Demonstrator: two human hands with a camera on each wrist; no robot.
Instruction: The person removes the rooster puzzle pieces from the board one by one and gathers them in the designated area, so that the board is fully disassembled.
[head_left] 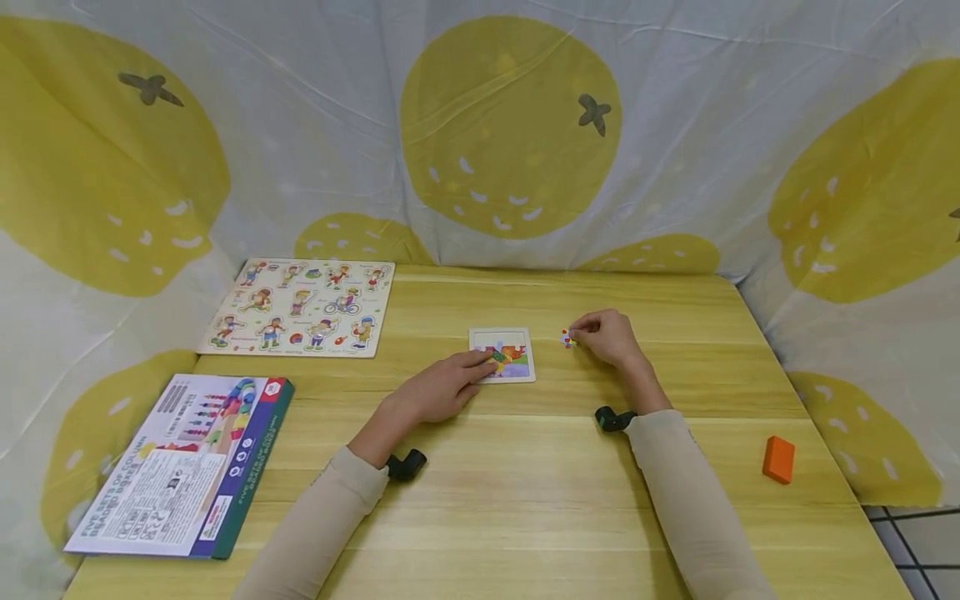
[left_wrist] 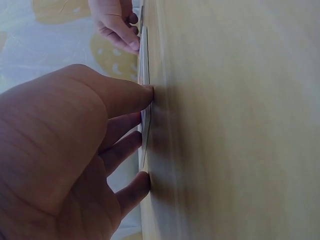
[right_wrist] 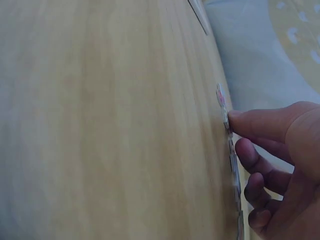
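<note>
A small jigsaw puzzle (head_left: 510, 360) in a white-edged tray (head_left: 532, 358) lies mid-table, its lower part filled with a colourful picture and its upper part pale. My left hand (head_left: 442, 387) rests on its left side, fingers extended over the picture; the left wrist view shows the thumb at the tray's near edge. Right of the tray, my right hand (head_left: 609, 337) pinches a small colourful puzzle piece (head_left: 566, 338) between thumb and forefinger, low over the table. More thin pieces (right_wrist: 235, 172) lie beside its curled fingers in the right wrist view; the hand hides them in the head view.
A wooden peg board with child figures (head_left: 300, 308) lies at the back left. In front of it is a boxed toy set (head_left: 183, 467). An orange block (head_left: 778, 460) sits near the right edge. A fruit-print curtain (head_left: 510, 125) borders the table's back and sides.
</note>
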